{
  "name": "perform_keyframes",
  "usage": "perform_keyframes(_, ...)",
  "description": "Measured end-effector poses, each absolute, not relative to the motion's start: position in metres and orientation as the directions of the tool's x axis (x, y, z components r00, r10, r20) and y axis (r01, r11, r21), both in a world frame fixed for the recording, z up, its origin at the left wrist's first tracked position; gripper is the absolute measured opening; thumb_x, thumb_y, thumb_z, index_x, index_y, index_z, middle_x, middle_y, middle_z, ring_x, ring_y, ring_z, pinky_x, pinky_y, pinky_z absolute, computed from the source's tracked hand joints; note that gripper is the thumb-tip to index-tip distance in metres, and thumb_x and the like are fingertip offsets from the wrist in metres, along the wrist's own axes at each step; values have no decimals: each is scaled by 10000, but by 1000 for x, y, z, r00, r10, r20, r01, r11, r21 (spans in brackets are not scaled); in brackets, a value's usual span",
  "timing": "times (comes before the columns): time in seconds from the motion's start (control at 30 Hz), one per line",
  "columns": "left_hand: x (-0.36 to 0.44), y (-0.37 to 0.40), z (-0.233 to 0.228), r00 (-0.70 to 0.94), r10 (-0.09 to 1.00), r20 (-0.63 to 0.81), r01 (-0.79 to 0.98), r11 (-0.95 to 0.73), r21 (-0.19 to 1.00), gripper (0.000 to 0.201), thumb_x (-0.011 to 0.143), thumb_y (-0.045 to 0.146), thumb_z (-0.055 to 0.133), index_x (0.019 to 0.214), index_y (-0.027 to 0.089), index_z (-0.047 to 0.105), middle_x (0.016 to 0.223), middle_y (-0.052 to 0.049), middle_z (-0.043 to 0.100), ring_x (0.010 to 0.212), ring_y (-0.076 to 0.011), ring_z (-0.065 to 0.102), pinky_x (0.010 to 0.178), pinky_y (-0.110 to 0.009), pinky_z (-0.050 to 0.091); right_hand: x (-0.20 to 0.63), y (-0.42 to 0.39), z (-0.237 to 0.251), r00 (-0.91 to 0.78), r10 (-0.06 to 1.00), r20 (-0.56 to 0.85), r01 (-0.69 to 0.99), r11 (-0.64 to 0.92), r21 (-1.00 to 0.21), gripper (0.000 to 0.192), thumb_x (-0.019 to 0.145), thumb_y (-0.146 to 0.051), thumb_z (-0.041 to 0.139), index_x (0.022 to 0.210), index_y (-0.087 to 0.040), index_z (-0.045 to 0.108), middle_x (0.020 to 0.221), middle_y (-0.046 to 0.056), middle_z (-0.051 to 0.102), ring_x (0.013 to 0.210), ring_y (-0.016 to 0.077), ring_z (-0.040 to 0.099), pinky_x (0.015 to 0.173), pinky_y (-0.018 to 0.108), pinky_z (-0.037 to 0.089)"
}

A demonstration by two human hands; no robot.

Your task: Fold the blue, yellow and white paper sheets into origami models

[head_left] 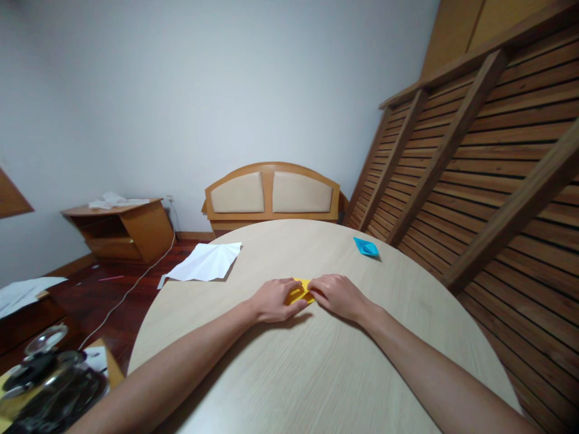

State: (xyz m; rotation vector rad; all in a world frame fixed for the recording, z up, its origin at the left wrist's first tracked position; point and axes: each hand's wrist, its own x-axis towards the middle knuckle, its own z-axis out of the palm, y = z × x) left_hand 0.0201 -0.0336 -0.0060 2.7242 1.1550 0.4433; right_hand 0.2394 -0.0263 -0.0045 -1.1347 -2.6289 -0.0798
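Note:
A small piece of folded yellow paper [298, 295] is between my two hands over the middle of the round table [289, 374]. My left hand [275, 299] grips its left side, thumb at the near edge and fingers at the far edge. My right hand [339, 295] pinches the right end, with fingertips bent over the paper. Parts of the paper are hidden behind the fingers. Farther back on the right lies a blue folded paper boat [366, 246], apart from both hands.
A creased white sheet [205, 263] lies at the table's left rim. Wooden slats [452, 181] lean along the right, and a headboard [271, 190] stands behind. A low cabinet [131, 232] and a white cable [131, 289] are on the left, with a cluttered stand [111, 361] nearer me.

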Motion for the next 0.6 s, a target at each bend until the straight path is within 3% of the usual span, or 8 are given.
perform_keyframes(0.4,19,-30,-9,688,680,254,636,-733,242,478,936,544,450,1209,186,608,1056,-106,696,912,-264,669,835,-357,493,242,-23,-8,-636,712,298,736,676,-41,163,949,-215,494,963,-205,656,901,44,729,813,191,653,734,288,402)
perform_keyframes(0.6,18,-26,-13,733,622,275,569,-782,255,398,968,462,435,1171,198,652,1232,-112,673,1159,-259,614,1025,-359,436,241,-24,-10,-665,687,293,702,709,-70,148,904,-180,544,983,-209,666,951,48,735,874,200,657,768,289,420)
